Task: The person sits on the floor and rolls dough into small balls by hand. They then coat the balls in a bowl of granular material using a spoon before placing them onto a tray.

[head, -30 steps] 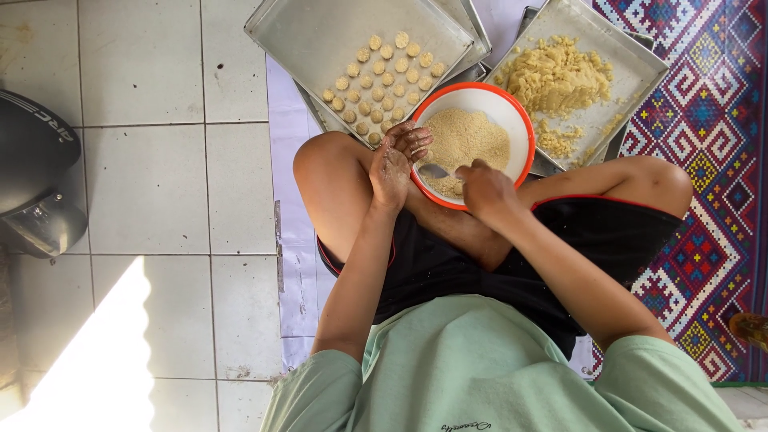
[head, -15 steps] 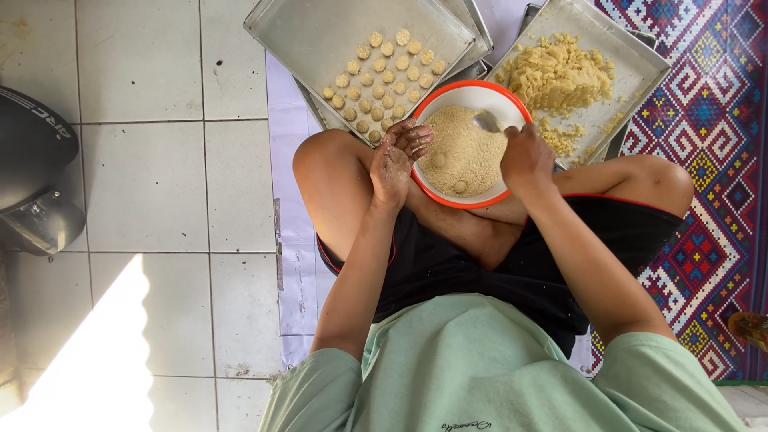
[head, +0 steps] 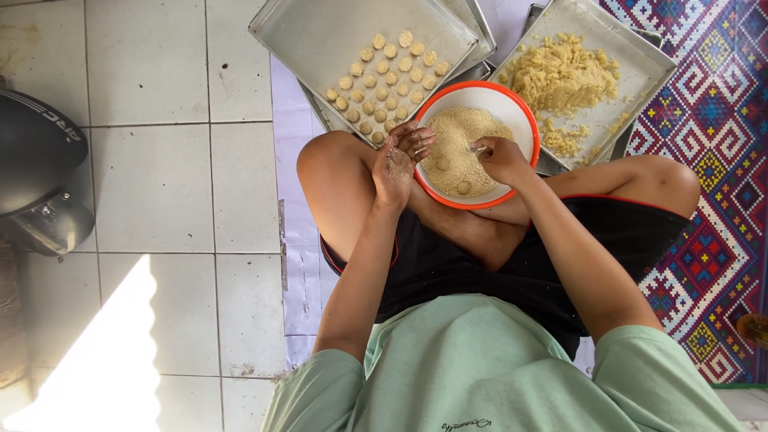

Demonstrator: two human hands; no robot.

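We are cupping our crumb-dusted left hand (head: 398,160) loosely open at the left rim of the round orange-rimmed white bowl of crumbs (head: 524,128), while our right hand (head: 500,158), nearer its middle, is pinching a small metal spoon (head: 480,149).

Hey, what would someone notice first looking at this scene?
The orange-rimmed bowl of pale crumbs at the centre, resting by the person's knees, with the left hand at its rim and the right hand over the crumbs. Behind it, a metal tray holds rows of small dough balls.

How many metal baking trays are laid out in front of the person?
2 trays show their surfaces: one at upper left holding small dough balls, one at upper right holding a dough heap. Edges beneath suggest more, stacked and hidden.
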